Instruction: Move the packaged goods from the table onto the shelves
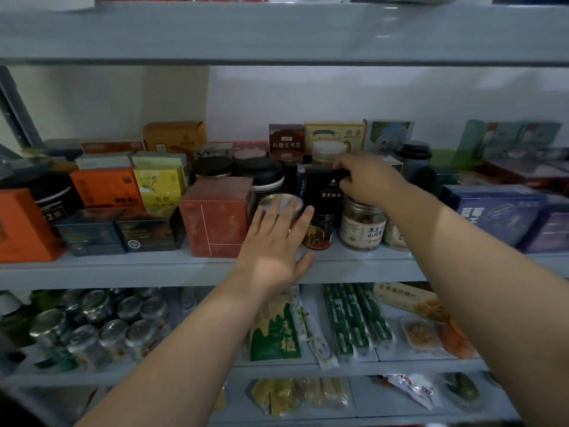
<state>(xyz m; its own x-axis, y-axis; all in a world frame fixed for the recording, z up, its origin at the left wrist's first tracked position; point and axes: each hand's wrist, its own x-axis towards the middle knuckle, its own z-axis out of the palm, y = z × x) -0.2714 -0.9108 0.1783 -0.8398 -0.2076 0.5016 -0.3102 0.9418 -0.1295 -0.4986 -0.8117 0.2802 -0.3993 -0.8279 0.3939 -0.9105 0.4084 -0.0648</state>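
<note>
- Head view: your right hand [366,180] is on the tall black cardboard carton with gold print [321,192], in the crowded middle of the grey metal shelf [123,269].
- The carton stands upright with its long axis vertical. It is left of your right palm and behind the small dark glass jar with a red and gold label [318,231].
- That small jar hides the carton's base, so you cannot tell whether it is fully seated on the shelf.
- Your right fingers [340,164] curl over the carton's top right corner, with the thumb lower on the same edge. It is a narrow pinch holding the carton.
- Your left hand [274,245] is the nearer 1 to the shelf's front edge. It is flat and spread wide, holding nothing.
- Your left fingers [284,214] lie over the round jar with a silver metal lid [278,203], which sits just beside the carton's left face.
- On the other side, the clear plastic jar with a white label [363,226] sits under your right wrist, close to the carton.
- The red square cardboard box [215,217] stands just left of the silver-lidded jar.
- The gap is tight, so setting down looks like a straight push back and down between the 2 jars. Your left hand appears placed to steady the silver-lidded jar.
</note>
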